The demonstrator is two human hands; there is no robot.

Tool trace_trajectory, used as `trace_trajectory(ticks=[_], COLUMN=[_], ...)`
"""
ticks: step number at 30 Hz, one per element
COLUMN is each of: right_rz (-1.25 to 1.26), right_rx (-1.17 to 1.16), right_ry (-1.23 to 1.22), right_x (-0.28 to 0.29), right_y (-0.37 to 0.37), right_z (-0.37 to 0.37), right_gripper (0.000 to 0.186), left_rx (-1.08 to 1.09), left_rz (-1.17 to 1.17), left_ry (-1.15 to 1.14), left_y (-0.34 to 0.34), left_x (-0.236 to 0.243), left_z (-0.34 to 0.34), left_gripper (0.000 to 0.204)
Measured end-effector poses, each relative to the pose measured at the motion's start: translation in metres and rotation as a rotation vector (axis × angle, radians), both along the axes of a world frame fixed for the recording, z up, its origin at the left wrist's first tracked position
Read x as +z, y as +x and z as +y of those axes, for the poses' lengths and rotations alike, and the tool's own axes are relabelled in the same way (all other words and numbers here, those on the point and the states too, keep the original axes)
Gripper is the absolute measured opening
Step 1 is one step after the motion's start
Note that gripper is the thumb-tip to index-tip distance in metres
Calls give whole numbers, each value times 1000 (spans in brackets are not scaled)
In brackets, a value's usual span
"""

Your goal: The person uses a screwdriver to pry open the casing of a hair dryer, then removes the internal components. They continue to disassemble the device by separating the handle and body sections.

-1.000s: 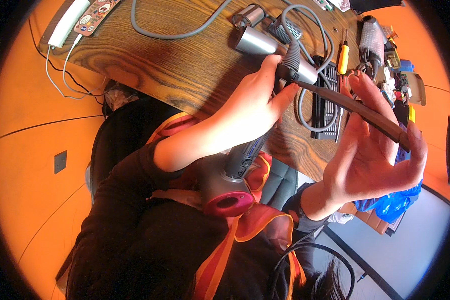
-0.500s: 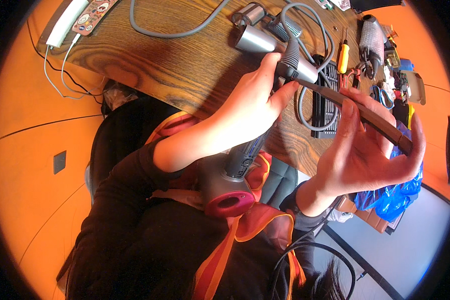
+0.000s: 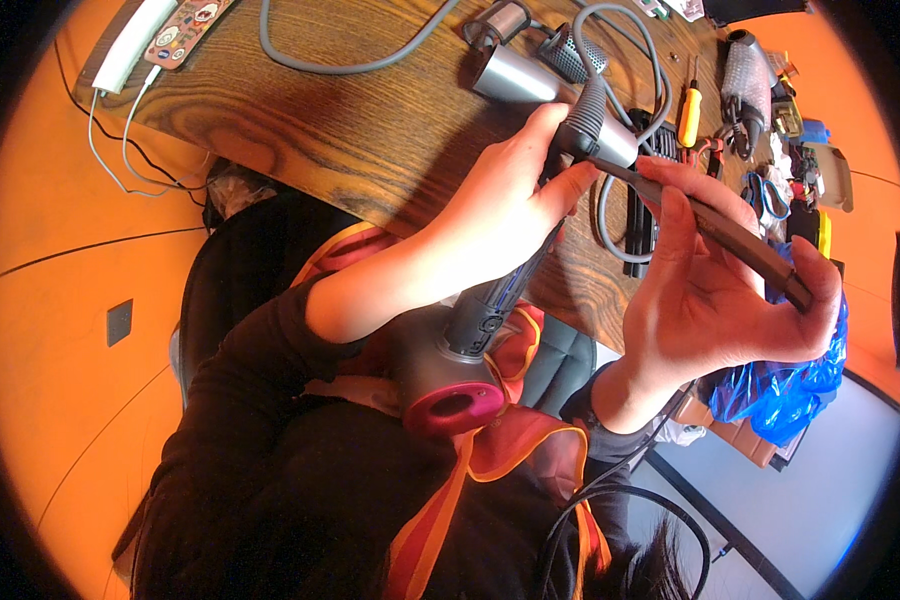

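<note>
A hair dryer with a grey head and a magenta ring [image 3: 457,405] rests against my lap, its handle's dark inner core [image 3: 490,310] exposed. My left hand [image 3: 510,185] is closed round the far end of the handle, by the ribbed grey cord sleeve [image 3: 587,110]. In my right hand [image 3: 700,290] is a brown pen-shaped screwdriver [image 3: 745,245], gripped by thumb and fingers with its butt against the palm side. Its thin tip meets the handle end beside my left thumb; the exact contact point is too small to make out.
On the wooden table [image 3: 370,120] lie a silver tube [image 3: 518,75], a perforated grey filter [image 3: 573,55] and the looping grey cord [image 3: 662,75]. To the right are a yellow-handled screwdriver [image 3: 690,115], a bubble-wrapped item [image 3: 748,75] and a blue plastic bag [image 3: 785,390].
My right hand has shifted slightly left, with its fingers lower and closer round the screwdriver. The cord sleeve has tilted a little; my left hand stays nearly where it was.
</note>
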State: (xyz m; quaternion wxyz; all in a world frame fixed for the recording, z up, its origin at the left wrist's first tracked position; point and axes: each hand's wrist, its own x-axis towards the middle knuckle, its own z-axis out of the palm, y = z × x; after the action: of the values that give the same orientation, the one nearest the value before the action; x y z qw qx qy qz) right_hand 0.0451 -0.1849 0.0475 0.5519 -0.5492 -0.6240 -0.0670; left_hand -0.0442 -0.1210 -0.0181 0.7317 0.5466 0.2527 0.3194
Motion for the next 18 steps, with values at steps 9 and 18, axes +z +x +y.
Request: trace_trajectory(ticks=[9, 18], right_rz=[-160, -43], right_rx=[-109, -27], right_ry=[-37, 48], right_x=[5, 2], right_y=[6, 5], right_z=[-1, 4], right_gripper=[70, 72], left_rx=[66, 91], left_rz=[17, 1], left_ry=[154, 135], left_y=[-2, 0], left_x=[3, 1], left_z=[-1, -4], left_gripper=[31, 32])
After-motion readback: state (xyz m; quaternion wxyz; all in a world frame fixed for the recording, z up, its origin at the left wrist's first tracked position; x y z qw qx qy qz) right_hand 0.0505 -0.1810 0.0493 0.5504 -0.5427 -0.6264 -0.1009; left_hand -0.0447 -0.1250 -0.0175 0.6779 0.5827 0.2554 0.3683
